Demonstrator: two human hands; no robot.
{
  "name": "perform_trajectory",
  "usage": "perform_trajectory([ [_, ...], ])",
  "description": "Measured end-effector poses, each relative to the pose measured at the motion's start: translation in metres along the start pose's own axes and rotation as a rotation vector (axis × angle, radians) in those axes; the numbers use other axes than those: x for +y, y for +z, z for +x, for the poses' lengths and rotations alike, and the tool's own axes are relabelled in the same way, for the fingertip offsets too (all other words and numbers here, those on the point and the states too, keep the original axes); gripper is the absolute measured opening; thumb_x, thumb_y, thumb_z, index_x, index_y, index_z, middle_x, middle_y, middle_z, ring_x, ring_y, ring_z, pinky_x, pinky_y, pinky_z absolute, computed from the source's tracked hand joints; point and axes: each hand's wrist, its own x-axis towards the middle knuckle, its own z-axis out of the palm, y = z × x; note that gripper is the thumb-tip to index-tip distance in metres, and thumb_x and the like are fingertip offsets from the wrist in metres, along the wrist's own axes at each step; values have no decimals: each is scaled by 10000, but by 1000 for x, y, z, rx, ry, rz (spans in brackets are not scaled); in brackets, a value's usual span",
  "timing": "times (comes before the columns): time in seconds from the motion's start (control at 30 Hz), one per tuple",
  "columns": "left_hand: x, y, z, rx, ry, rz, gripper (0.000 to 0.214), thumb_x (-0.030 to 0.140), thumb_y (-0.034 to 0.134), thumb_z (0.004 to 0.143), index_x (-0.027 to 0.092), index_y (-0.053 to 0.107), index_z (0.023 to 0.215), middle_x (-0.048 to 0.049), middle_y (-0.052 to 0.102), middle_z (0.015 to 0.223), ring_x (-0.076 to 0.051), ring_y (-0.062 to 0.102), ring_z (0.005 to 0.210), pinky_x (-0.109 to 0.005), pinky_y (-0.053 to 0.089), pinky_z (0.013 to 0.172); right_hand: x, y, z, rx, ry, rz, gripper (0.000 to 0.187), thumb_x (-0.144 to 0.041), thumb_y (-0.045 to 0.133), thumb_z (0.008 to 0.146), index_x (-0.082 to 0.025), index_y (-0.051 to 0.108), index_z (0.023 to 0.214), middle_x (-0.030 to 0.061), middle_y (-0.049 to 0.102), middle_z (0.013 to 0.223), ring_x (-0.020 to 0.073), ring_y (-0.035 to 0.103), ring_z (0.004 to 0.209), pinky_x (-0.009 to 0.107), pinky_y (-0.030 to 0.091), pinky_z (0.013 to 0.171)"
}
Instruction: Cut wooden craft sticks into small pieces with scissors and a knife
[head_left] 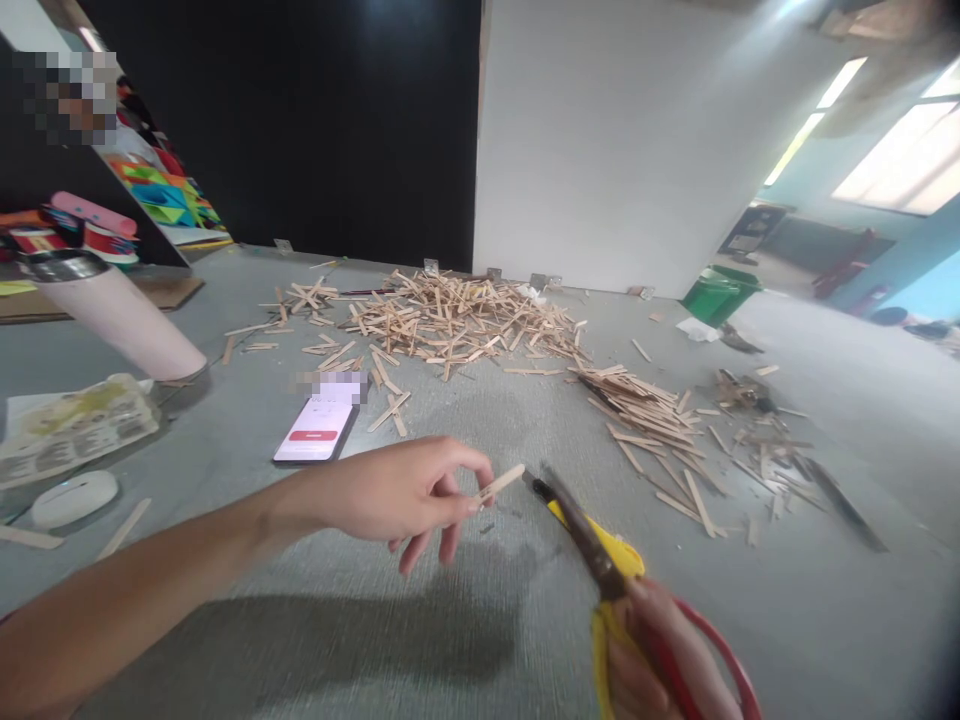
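My left hand [409, 490] pinches a short flat wooden craft stick [506, 480] between thumb and forefinger, with the other fingers loosely curled. The stick's free end points right, close to the tip of the scissors [589, 545]. My right hand [660, 655], at the lower right and partly blurred, is wrapped round the scissors' red and yellow handles. A yellow piece with a black, pointed front [619, 548] shows just behind the dark blades; whether it belongs to the scissors I cannot tell. Small dark scraps [487, 528] lie on the grey tabletop below my left fingers.
A big heap of wooden sticks [457, 320] lies at the back, with another pile [645, 410] at the right. A lit phone [319, 425], white mouse [75, 498], pale pink bottle [124, 320] and egg-carton-like tray [82, 425] are leftward. A metal strip [847, 505] lies far right.
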Motion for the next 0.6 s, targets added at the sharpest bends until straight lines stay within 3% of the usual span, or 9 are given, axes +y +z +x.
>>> perform_trajectory([
  [0.17, -1, 4, 2, 111, 60, -77, 211, 435, 519, 1093, 235, 529, 1159, -27, 800, 867, -121, 643, 525, -219, 457, 499, -11, -8, 14, -58, -246, 173, 717, -717, 433, 1062, -211, 501, 559, -50, 415, 371, 82, 289, 244, 206, 362, 316],
  [0.33, 1, 14, 1, 213, 117, -60, 293, 494, 458, 1118, 234, 487, 985, 9, 745, 773, -125, 632, 546, -234, 451, 525, -5, -1, 16, 34, -209, -69, 809, -807, 362, 1032, -100, 707, 845, 96, 663, 645, 196, 666, 563, 324, 562, 630],
  [0.43, 4, 18, -1, 236, 118, -34, 302, 464, 420, 1130, 230, 487, 951, 31, 693, 714, -114, 587, 529, -236, 442, 527, -7, 6, 0, 102, -215, -246, 636, -695, 494, 1063, -118, 721, 920, 122, 710, 792, 217, 691, 722, 346, 564, 744],
  [0.5, 6, 20, -2, 253, 133, -10, 289, 441, 408, 1134, 230, 506, 964, 47, 657, 692, -108, 562, 527, -235, 444, 538, -11, 13, -12, 167, -173, -274, 483, -656, 652, 1006, -182, 714, 941, 116, 722, 893, 235, 678, 792, 362, 567, 777],
  [0.6, 9, 23, -3, 276, 150, 38, 292, 438, 397, 1140, 232, 540, 990, 58, 623, 688, -106, 551, 542, -231, 422, 544, -13, 23, -25, 209, -187, -278, 427, -669, 760, 922, -247, 693, 904, 86, 689, 866, 239, 631, 776, 356, 553, 739],
])
